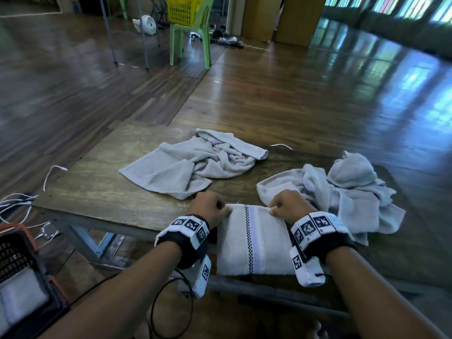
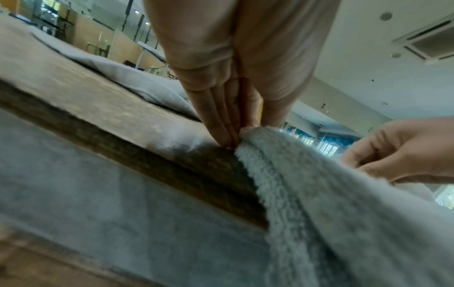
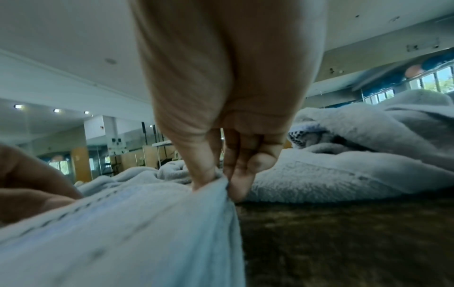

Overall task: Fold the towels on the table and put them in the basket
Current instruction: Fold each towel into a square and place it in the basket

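Note:
A pale grey towel with a checked stripe (image 1: 252,241) lies partly folded at the near edge of the wooden table (image 1: 102,182), its lower end hanging over the edge. My left hand (image 1: 212,211) pinches its far left corner (image 2: 245,132). My right hand (image 1: 286,206) pinches its far right corner (image 3: 221,182). A second towel (image 1: 190,162) lies crumpled at the table's middle. A third towel (image 1: 342,192) is heaped at the right, just beyond my right hand. A dark basket (image 1: 22,270) sits low at the left with a folded towel (image 1: 19,297) inside.
White cables (image 1: 19,204) trail off the table's left side onto the floor. A green chair (image 1: 190,35) carrying a yellow basket (image 1: 183,8) stands far back on the wooden floor, next to a small white fan (image 1: 146,24).

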